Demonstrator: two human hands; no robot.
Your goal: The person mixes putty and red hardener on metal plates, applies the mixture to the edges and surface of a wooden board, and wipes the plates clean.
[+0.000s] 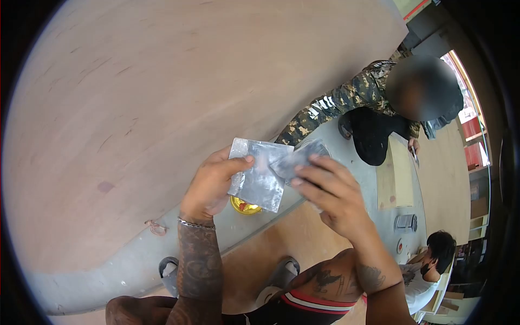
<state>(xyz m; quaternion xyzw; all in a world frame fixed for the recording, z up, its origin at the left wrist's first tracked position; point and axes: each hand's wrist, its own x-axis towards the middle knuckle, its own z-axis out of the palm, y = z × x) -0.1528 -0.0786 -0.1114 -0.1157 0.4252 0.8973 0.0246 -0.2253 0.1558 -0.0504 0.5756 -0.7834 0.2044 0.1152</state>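
Note:
My left hand [208, 181] grips a flat, square, silvery metal plate [261, 176] by its left edge, thumb laid across its face. Smears dull the plate's surface. In my right hand [333, 189], fingers bent over it, is a second grey, thin flat piece [295, 161], blurred by motion. Its lower edge overlaps the right side of the plate, and I cannot tell whether it is metal or a folded sheet. Partly hidden below the plate is a round yellow container [246, 206] with something red in it.
A large brownish panel [135, 97] spans the left and top. A person in a camouflage sleeve [336, 105] crouches against its right side. Another person in a white shirt [420, 284] is at lower right, near a metal can [405, 223]. A pale board [394, 179] lies on the grey floor.

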